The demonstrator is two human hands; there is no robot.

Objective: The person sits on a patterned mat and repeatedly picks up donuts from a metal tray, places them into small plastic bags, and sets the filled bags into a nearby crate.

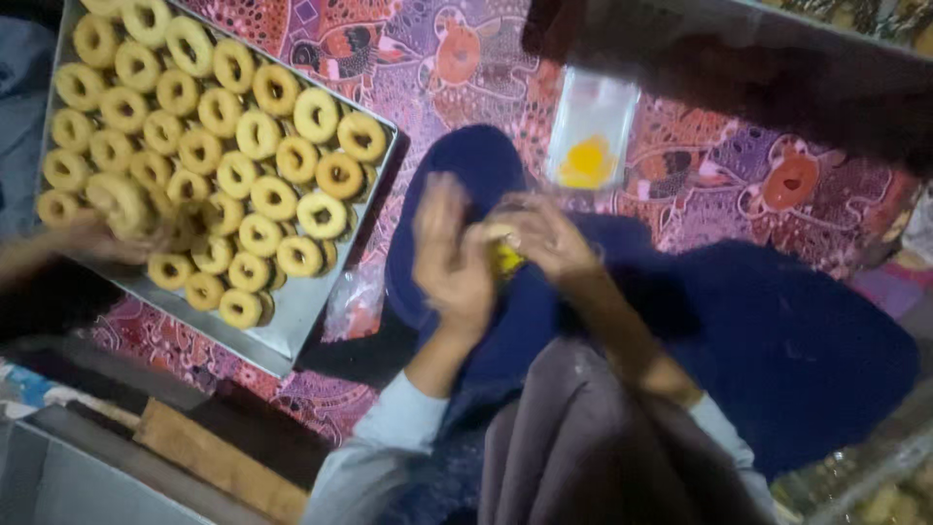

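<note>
Over the dark blue cloth (758, 340) spread across the lap, both hands meet in the head view. Left hand (449, 255) is raised with fingers loosely curled, its palm turned toward the other hand and touching the small yellow piece (505, 258) from that side. Right hand (546, 233) closes its fingertips around the same yellow piece, pinching it from above; motion blur hides the exact finger positions. That yellow piece sits right between the two hands, just above the blue cloth.

Beyond the blue cloth lies a clear plastic bag (590, 131) with a yellow patch in it, resting on a patterned purple and orange fabric (437, 58) that covers the surface. To the left of the cloth, well apart from the person's hands, a metal tray (311, 301) holds rows of golden ring-shaped pastries (258, 131), packed close and touching one another. At the tray's left edge another person's hand (102, 233) reaches in and grips one ring. A wooden board (219, 462) shows below the tray.
</note>
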